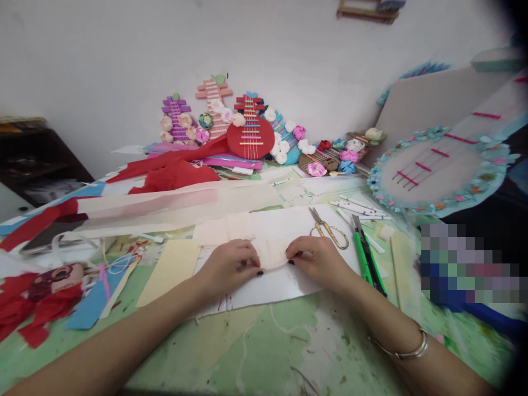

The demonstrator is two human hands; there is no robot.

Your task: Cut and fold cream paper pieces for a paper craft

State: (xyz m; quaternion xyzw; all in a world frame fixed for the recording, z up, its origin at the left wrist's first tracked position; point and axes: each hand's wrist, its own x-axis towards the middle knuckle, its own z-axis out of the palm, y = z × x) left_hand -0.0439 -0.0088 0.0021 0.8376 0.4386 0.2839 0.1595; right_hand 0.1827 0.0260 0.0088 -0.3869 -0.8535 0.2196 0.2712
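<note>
Between my two hands is a small sheet of pale cream crepe paper [273,253], pinched at its left edge by my left hand [233,263] and at its right edge by my right hand [315,258]. Thumbs and fingers of both hands are closed on it. Beneath lies a white board [264,289]. Another pale paper piece [226,226] rests on the board behind my left hand. Gold-handled scissors [328,228] lie just beyond my right hand, and a green utility knife [368,258] is to its right.
Paper lute-shaped crafts, one of them red [251,137], stand along the wall. A large lute with a blue flowered rim [373,181] leans at right. Red crepe paper [177,177], yellow paper [169,269], and white paper sticks [358,206] lie on the green table [289,341].
</note>
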